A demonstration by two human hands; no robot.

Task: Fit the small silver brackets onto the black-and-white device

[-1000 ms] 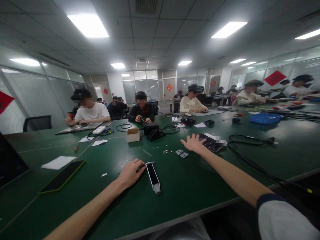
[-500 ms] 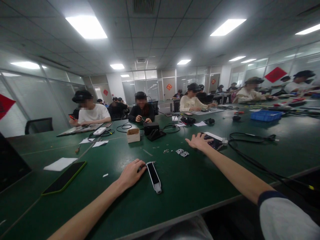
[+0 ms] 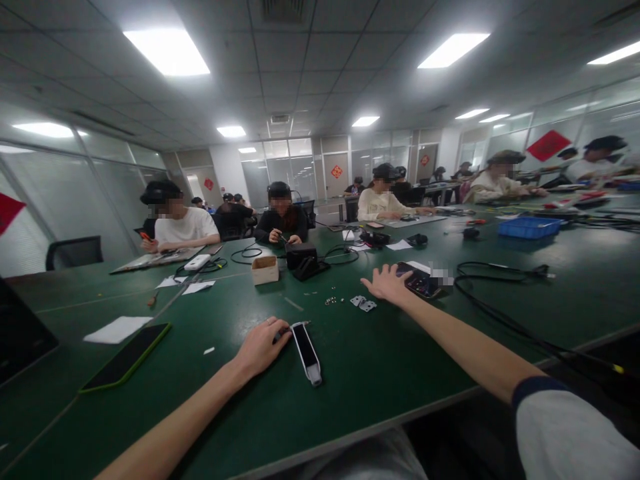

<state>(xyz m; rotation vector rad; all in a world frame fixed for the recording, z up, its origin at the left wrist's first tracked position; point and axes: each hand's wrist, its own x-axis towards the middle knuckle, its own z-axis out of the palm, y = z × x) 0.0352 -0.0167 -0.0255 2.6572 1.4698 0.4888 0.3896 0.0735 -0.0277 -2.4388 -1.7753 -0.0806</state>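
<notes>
My left hand (image 3: 261, 347) rests on the green table, its fingers loosely bent and the thumb apart from them. The fingertips are at the upper left edge of a slim white device with a long black face (image 3: 306, 353), which lies flat; whether they touch it I cannot tell. My right hand (image 3: 389, 283) is spread open at the left side of a smartphone (image 3: 423, 280) with its screen lit, a fingertip over the screen. Between the hands lie small grey metal plates with holes (image 3: 363, 303) and several tiny shiny metal pieces (image 3: 331, 301).
A phone with a green edge (image 3: 127, 357) and white paper (image 3: 117, 329) lie left. Ahead stand a small cardboard box (image 3: 265, 270) and a black device (image 3: 303, 259). Black cables (image 3: 480, 300) and a blue tray (image 3: 529, 227) are right. Several people sit around the tables.
The view has shifted slightly. My right hand has drawn back a little to the left, showing more of the smartphone's lit screen. My left hand stays beside the white device.
</notes>
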